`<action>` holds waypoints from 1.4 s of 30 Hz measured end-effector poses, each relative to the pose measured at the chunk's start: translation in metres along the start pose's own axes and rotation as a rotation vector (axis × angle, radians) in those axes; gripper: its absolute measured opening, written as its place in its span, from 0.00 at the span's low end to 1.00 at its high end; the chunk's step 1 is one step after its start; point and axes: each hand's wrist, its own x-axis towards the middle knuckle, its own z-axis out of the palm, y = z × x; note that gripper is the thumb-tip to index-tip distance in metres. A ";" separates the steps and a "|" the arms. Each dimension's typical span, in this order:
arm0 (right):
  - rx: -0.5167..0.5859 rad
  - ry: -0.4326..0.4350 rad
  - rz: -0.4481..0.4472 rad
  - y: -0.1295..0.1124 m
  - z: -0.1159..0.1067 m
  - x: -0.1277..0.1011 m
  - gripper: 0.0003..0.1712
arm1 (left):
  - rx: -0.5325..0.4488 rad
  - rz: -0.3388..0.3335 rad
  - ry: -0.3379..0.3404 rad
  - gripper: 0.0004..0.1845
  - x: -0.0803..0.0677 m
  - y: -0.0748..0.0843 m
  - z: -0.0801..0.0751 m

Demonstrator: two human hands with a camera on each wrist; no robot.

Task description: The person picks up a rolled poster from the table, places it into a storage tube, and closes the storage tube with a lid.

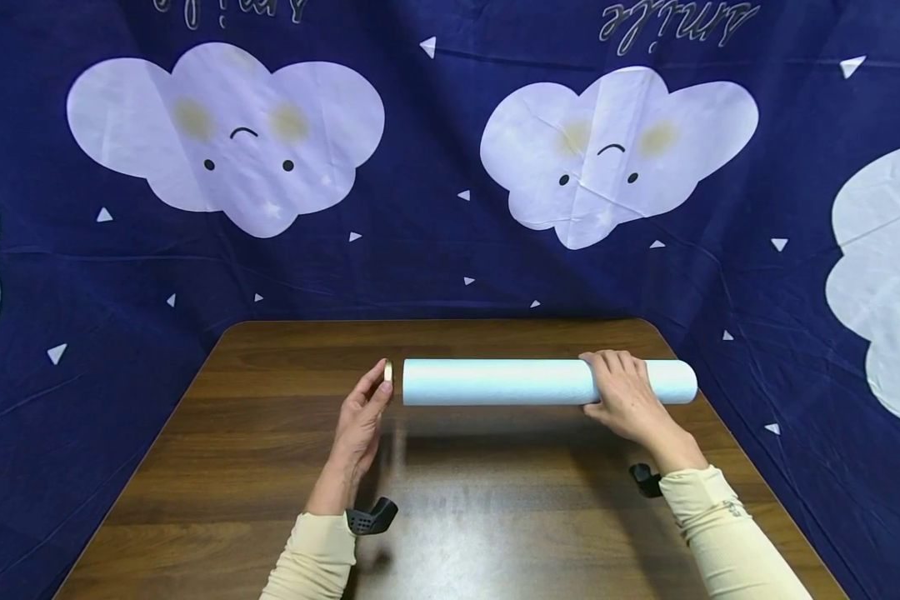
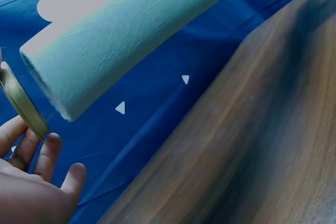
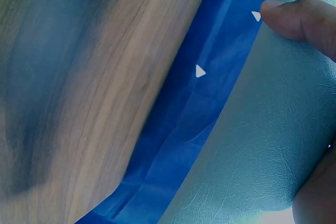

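My right hand (image 1: 628, 398) grips a long pale-blue tube (image 1: 495, 382) near its right end, fingers over the top and thumb on the near side. The tube lies level above the table, its shadow falling below. In the right wrist view, the thumb (image 3: 302, 22) presses on the tube's creased surface. Between the fingertips of my left hand (image 1: 357, 425) is a thin round gold-coloured lid (image 2: 25, 106), pinched on edge. It faces the tube's left end, with a small gap between them. That end's rim (image 2: 47, 90) shows in the left wrist view.
Under both hands spreads a brown wood-grain table (image 1: 232, 467) with rounded far corners. A dark-blue cloth (image 1: 420, 275) with clouds and small white triangles hangs behind and at the sides. Black wrist cameras (image 1: 372, 517) sit at both cream sleeves (image 1: 311, 558).
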 end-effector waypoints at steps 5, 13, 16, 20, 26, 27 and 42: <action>0.003 0.007 -0.002 -0.001 0.001 -0.001 0.46 | -0.010 0.010 -0.009 0.29 -0.001 -0.004 0.006; 0.006 0.014 -0.002 0.000 0.001 -0.002 0.46 | -0.004 -0.003 -0.017 0.29 -0.002 -0.008 0.012; 0.006 0.009 -0.001 0.001 0.001 -0.003 0.46 | 0.001 -0.010 -0.017 0.28 -0.002 -0.008 0.012; 0.007 0.009 -0.002 0.000 0.002 -0.003 0.46 | -0.008 -0.013 -0.019 0.28 -0.002 -0.009 0.013; 0.001 0.012 0.005 -0.001 0.001 -0.001 0.46 | -0.038 -0.011 -0.032 0.29 -0.001 -0.012 0.015; -0.002 0.011 0.005 -0.001 0.001 0.000 0.46 | -0.040 -0.012 -0.034 0.29 -0.001 -0.012 0.015; -0.007 -0.026 0.009 -0.001 0.003 0.003 0.47 | -0.146 -0.077 -0.093 0.33 0.001 -0.011 0.013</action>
